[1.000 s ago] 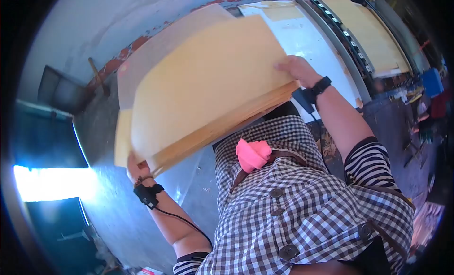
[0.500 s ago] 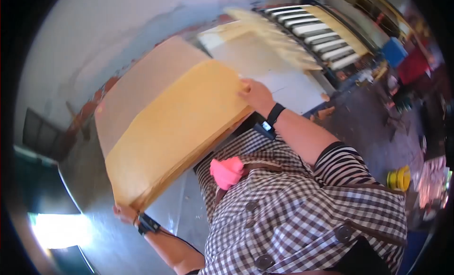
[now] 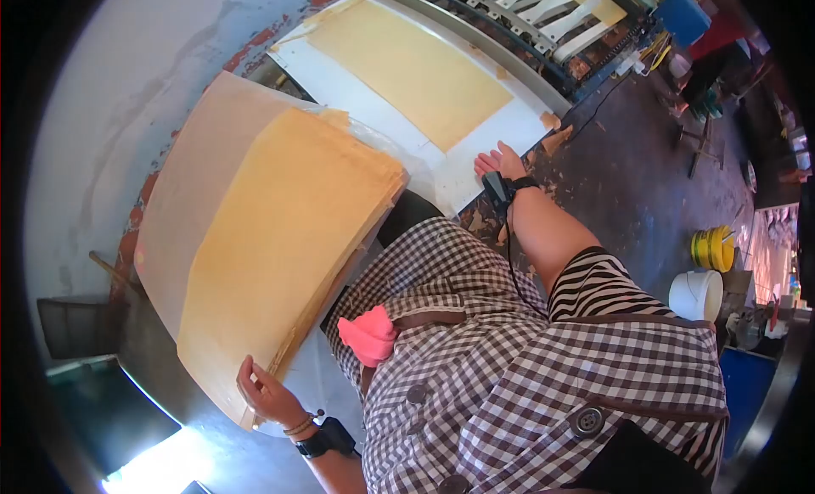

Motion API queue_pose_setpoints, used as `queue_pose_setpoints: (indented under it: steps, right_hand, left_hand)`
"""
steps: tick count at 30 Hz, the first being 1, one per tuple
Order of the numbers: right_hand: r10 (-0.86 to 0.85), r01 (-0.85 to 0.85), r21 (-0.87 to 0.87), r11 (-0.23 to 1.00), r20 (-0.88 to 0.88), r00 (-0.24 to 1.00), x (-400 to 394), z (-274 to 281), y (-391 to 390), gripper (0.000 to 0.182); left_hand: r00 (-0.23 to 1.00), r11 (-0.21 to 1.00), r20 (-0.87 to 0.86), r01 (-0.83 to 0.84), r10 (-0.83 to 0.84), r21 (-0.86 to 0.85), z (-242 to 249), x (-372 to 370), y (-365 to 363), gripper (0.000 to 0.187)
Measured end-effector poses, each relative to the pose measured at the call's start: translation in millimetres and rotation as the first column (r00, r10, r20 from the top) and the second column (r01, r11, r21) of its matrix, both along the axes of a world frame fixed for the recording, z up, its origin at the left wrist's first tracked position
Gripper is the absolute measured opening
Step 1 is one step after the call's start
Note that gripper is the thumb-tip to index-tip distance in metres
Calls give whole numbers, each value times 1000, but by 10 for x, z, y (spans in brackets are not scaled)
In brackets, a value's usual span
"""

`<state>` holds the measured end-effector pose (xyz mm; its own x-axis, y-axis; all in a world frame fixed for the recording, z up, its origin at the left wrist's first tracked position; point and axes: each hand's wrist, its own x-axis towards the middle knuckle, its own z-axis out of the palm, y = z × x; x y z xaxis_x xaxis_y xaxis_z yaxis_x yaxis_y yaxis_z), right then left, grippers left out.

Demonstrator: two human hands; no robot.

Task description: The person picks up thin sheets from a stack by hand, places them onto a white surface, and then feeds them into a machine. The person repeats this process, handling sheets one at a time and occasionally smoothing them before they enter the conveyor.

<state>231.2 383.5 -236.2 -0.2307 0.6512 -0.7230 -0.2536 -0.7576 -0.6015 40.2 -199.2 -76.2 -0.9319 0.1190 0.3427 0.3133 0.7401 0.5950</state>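
A thick stack of yellow sheets (image 3: 280, 231) lies in front of me, with a paler pinkish band along its far side. My left hand (image 3: 270, 398) is at the stack's near lower corner, fingers loosely extended and nothing gripped. To the right of the stack, my right hand (image 3: 503, 165) is held palm up with its fingers stretched out, over the near edge of a white board (image 3: 463, 167). A single yellow sheet (image 3: 407, 70) lies flat on that board.
Behind the board stands a machine with white slats (image 3: 543, 19). A yellow bucket (image 3: 713, 249) and a white bucket (image 3: 696, 295) stand on the floor at right. Brown scraps (image 3: 556, 142) litter the floor beside the board. A peeling wall (image 3: 127, 137) rises at left.
My right hand has let go of the stack's right edge and moved right, toward the board. The left hand has loosened at its corner. The view has shifted, showing more of the board.
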Motion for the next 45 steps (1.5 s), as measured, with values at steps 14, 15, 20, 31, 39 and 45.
queue_pose_setpoints:
  steps: [14, 15, 20, 31, 39, 45]
  right_hand:
    - [351, -331, -117, 936, 279, 894, -155, 37, -624, 69]
    - [448, -454, -63, 889, 332, 830, -143, 103, -645, 68]
    - [-48, -980, 199, -28, 979, 200, -408, 514, -1007, 69]
    - [91, -948, 61, -311, 995, 35, -293, 521, -643, 55]
    - [-65, -935, 150, -320, 981, 180, -347, 637, -530, 9]
    - [-365, -825, 416, -383, 752, 548, -629, 2067, -237, 12]
  left_hand:
    - [943, 952, 248, 266, -223, -152, 1142, 112, 377, 16]
    - [939, 945, 252, 282, -236, -164, 1193, 121, 385, 16]
    - [921, 949, 295, 296, -255, -105, 1339, 154, 458, 17]
    - [896, 956, 369, 288, -247, -62, 1396, 176, 539, 16]
    - [872, 931, 366, 363, -325, -39, 1421, 166, 582, 16]
    - [682, 746, 381, 666, -624, 29, 1576, 0, 1174, 17]
